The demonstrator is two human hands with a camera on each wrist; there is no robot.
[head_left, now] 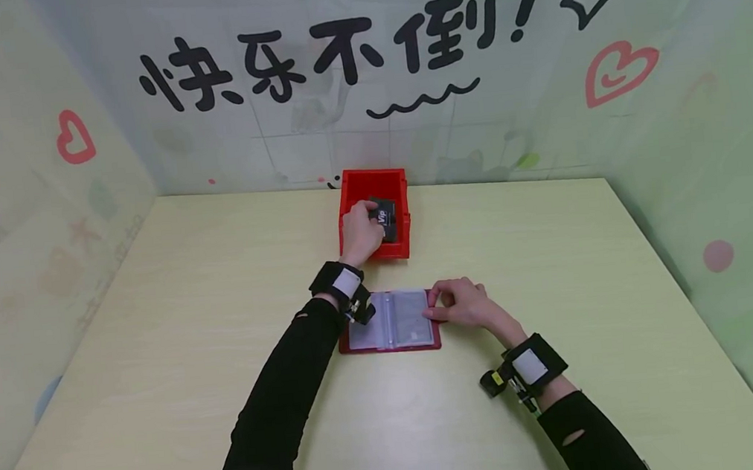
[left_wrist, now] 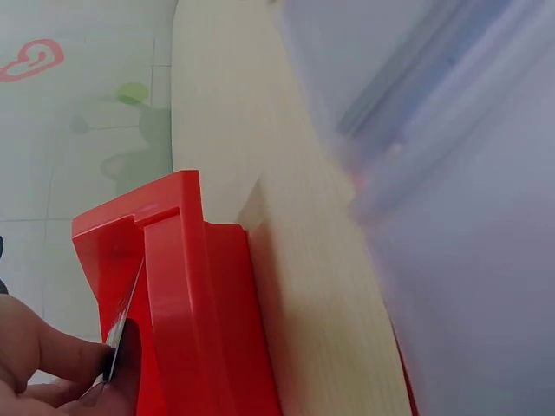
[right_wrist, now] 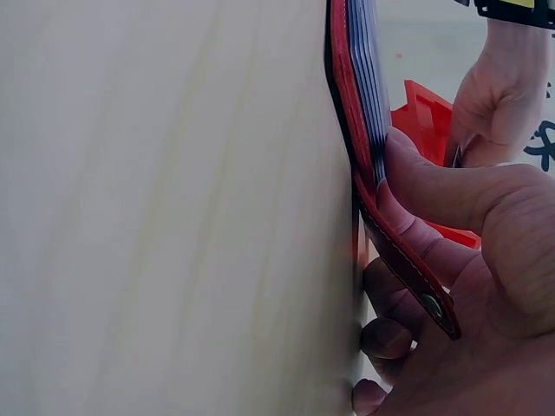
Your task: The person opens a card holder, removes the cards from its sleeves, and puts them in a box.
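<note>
In the head view a red plastic bin (head_left: pixel 407 217) stands at the back of the table. My left hand (head_left: pixel 359 230) reaches into it and pinches a dark card (head_left: pixel 385 218) marked "Vip". The left wrist view shows that card (left_wrist: pixel 130 299) edge-on between thumb and fingers, inside the bin's walls. Nearer me lies an open card holder (head_left: pixel 413 318) with a red cover and clear sleeves. My right hand (head_left: pixel 464 302) pinches its right edge, thumb on the sleeves (right_wrist: pixel 375 95) and fingers at the cover. A snap strap (right_wrist: pixel 416 273) sticks out by the fingers. My left wrist partly covers the holder's left side.
The pale wooden table (head_left: pixel 220 293) spreads around the bin and holder. Printed fabric walls (head_left: pixel 315 143) enclose its back and sides, and the bin stands close to the back one. Camera bands (head_left: pixel 535 363) sit on both wrists.
</note>
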